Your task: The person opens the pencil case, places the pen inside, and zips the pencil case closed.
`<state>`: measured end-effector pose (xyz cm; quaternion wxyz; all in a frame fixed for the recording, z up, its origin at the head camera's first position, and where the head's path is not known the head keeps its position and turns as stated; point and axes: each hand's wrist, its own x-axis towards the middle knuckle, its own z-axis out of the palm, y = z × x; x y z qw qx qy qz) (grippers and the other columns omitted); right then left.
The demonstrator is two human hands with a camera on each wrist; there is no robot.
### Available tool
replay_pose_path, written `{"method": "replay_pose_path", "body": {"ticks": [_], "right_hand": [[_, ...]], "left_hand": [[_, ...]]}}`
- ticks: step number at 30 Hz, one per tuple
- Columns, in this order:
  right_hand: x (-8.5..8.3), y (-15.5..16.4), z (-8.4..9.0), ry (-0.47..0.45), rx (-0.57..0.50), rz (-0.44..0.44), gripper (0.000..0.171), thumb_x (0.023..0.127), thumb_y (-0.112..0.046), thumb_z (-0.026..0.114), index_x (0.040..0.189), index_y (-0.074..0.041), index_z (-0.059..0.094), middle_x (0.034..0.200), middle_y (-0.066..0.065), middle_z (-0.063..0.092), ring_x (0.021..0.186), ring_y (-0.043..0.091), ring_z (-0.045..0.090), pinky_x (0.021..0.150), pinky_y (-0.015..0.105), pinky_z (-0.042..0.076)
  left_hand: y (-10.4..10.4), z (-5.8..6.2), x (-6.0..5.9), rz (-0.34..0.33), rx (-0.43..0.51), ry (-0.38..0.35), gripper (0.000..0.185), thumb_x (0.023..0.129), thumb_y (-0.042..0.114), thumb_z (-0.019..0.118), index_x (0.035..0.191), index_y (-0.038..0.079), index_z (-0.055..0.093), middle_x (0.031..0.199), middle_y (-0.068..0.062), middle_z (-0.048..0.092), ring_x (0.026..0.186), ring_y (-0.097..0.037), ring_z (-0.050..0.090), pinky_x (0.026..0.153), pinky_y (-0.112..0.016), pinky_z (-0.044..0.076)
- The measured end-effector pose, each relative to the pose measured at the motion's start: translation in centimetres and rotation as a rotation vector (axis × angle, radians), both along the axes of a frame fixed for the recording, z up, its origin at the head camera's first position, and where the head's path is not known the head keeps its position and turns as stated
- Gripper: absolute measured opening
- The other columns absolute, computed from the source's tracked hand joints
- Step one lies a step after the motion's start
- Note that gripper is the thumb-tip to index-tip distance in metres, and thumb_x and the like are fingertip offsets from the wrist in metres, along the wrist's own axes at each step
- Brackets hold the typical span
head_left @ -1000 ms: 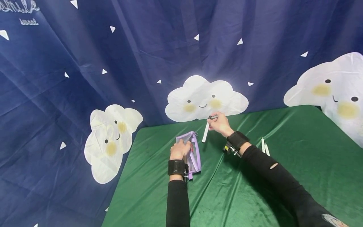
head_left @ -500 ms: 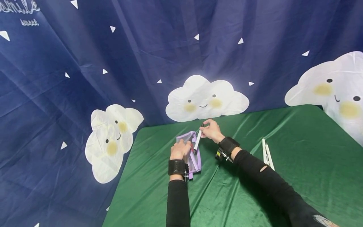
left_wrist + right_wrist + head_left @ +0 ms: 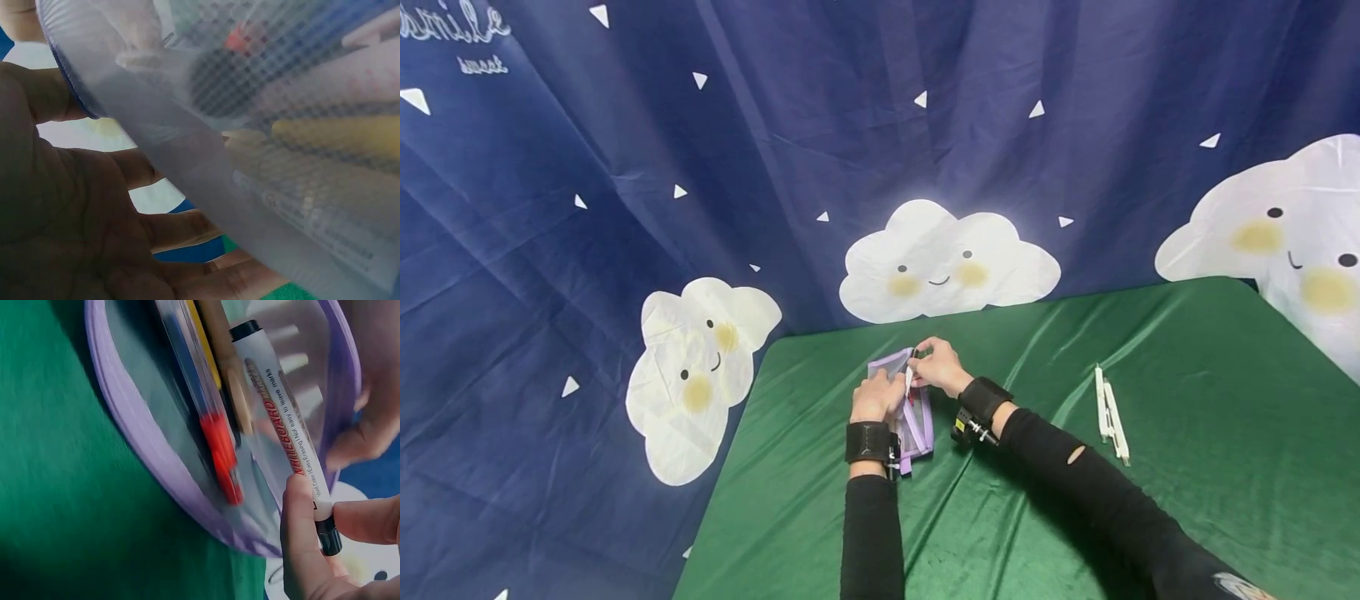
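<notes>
The left hand (image 3: 874, 397) grips the near edge of the purple mesh pouch (image 3: 917, 425) at the centre of the frame, on the green cloth (image 3: 1187, 400). The right hand (image 3: 938, 367) pinches a whiteboard marker (image 3: 909, 379), its tip inside the pouch mouth. Two white pens (image 3: 1111, 413) lie at right, well apart.

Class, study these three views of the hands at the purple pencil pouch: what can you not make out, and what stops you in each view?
- Head view: the white whiteboard marker is mostly hidden between the right hand and left hand.
- Head view: the print on the two white pens on the green tablecloth is too small.
- Left wrist view: contents of the purple mesh pencil pouch blur behind its mesh.
- Right wrist view: the pouch's ends are cut off by the edges.
</notes>
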<state>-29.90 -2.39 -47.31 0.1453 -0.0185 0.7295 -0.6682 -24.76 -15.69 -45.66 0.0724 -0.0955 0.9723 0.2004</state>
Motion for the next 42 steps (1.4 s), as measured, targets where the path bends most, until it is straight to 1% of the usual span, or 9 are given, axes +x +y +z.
{"method": "replay_pose_path", "body": {"ticks": [5,12,16,21,25,28,31,37,42], "right_hand": [[0.8,-0.9,-0.2,-0.028,-0.031,-0.006,0.036,0.082,-0.005,0.06,0.114,0.001,0.046,0.078,0.015,0.063,0.068,0.034,0.067,0.071,0.043,0.055],[1.5,-1.8,-1.0,-0.056,-0.052,0.039,0.037,0.078,0.003,0.051,0.115,0.005,0.044,0.069,0.007,0.06,0.052,0.017,0.063,0.067,0.041,0.056],[1.9,-2.2,-1.4,-0.039,-0.032,0.076,0.032,0.077,0.002,0.051,0.108,0.002,0.046,0.072,0.007,0.057,0.053,0.014,0.062,0.061,0.038,0.056],[2.1,-2.6,-1.4,-0.054,-0.064,0.111,0.027,0.078,0.001,0.052,0.105,-0.002,0.048,0.073,0.006,0.052,0.057,0.016,0.062,0.06,0.034,0.056],[2.2,-2.7,-1.5,-0.073,-0.081,0.134,0.027,0.079,0.0,0.052,0.106,-0.004,0.049,0.085,0.01,0.053,0.064,0.016,0.063,0.062,0.034,0.056],[2.3,-2.8,-1.8,-0.087,-0.082,0.152,0.025,0.083,-0.006,0.054,0.108,-0.006,0.051,0.102,0.015,0.053,0.07,0.017,0.064,0.064,0.034,0.056],[2.6,-2.9,-1.9,-0.098,-0.085,0.165,0.028,0.085,-0.012,0.056,0.112,-0.006,0.053,0.112,0.02,0.054,0.075,0.019,0.066,0.066,0.035,0.056],[2.9,-3.2,-1.9,-0.092,-0.069,0.178,0.036,0.087,-0.013,0.055,0.122,-0.006,0.052,0.117,0.022,0.057,0.084,0.025,0.067,0.068,0.036,0.056],[2.8,-3.4,-2.0,-0.03,-0.013,0.17,0.035,0.084,-0.013,0.058,0.118,-0.006,0.056,0.115,0.02,0.059,0.083,0.024,0.066,0.064,0.034,0.056]], "left_hand": [[0.0,0.2,0.1,-0.002,0.018,0.002,0.06,0.09,0.05,0.027,0.123,0.006,0.049,0.124,-0.022,0.054,0.111,-0.045,0.051,0.091,-0.05,0.043],[-0.1,0.0,-0.1,-0.016,0.023,0.017,0.059,0.091,0.047,0.025,0.126,0.004,0.047,0.128,-0.02,0.052,0.116,-0.043,0.048,0.095,-0.051,0.039],[-0.2,-0.1,-0.1,-0.013,0.032,0.013,0.059,0.092,0.047,0.024,0.126,0.004,0.046,0.128,-0.02,0.052,0.116,-0.043,0.049,0.095,-0.051,0.039],[-0.3,0.1,-0.1,0.0,0.057,-0.018,0.063,0.092,0.05,0.022,0.133,0.006,0.039,0.133,-0.022,0.047,0.119,-0.046,0.044,0.097,-0.054,0.037],[-0.4,0.2,-0.2,0.007,0.062,-0.012,0.065,0.091,0.052,0.021,0.135,0.007,0.038,0.135,-0.022,0.045,0.12,-0.047,0.042,0.097,-0.055,0.036],[-0.4,0.2,-0.2,0.008,0.065,-0.009,0.066,0.091,0.054,0.021,0.135,0.007,0.038,0.135,-0.023,0.045,0.12,-0.047,0.042,0.098,-0.055,0.036],[-0.4,0.2,-0.1,0.012,0.075,-0.023,0.067,0.09,0.056,0.021,0.135,0.009,0.038,0.134,-0.023,0.045,0.121,-0.047,0.042,0.098,-0.054,0.036],[-0.4,0.3,0.0,0.009,0.081,-0.04,0.067,0.089,0.055,0.022,0.138,0.011,0.034,0.135,-0.024,0.044,0.121,-0.048,0.041,0.097,-0.055,0.036],[-0.4,0.4,-0.1,0.008,0.08,-0.036,0.067,0.09,0.054,0.022,0.138,0.009,0.034,0.136,-0.024,0.043,0.122,-0.047,0.041,0.098,-0.055,0.035]]}}
